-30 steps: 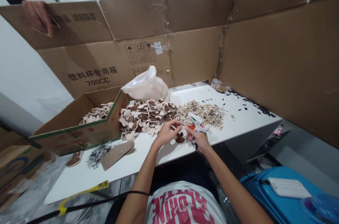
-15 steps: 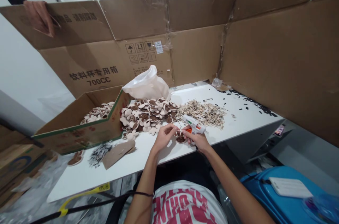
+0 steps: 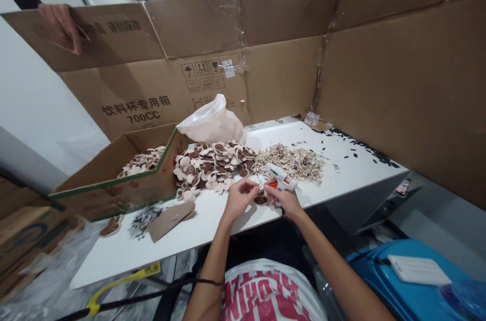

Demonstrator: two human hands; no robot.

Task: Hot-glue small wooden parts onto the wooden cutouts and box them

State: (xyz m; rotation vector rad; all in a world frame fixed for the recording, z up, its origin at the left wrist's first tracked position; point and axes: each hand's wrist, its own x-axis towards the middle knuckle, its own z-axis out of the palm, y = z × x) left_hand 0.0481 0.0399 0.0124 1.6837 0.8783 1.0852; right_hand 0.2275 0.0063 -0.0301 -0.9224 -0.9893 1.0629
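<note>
My right hand (image 3: 285, 200) is closed around a white hot glue gun (image 3: 280, 176) with an orange trigger; its nozzle points up and left. Beneath the fingertips of both hands lies a brown-and-cream bear-shaped felt piece (image 3: 260, 200) on the white table. Just left of this piece is my left hand (image 3: 239, 198), thumb and forefinger pinched together; whatever they grip is too small to make out. Behind the hands are a heap of similar fabric pieces (image 3: 212, 164) and a pile of small cream-coloured strips (image 3: 294, 160).
A cardboard box (image 3: 110, 194) with more fabric pieces stands left, beside a white bag (image 3: 212, 121). Dark strips (image 3: 143, 221), a cardboard scrap (image 3: 170, 221) and one brown piece (image 3: 111, 226) lie front left. Tall cardboard (image 3: 281, 73) walls the back; another person's hand (image 3: 61, 27) rests on it.
My left hand has drawn slightly left and down, away from the right fingertips, exposing more of the felt piece. My right hand still holds the glue gun. The view has shifted slightly.
</note>
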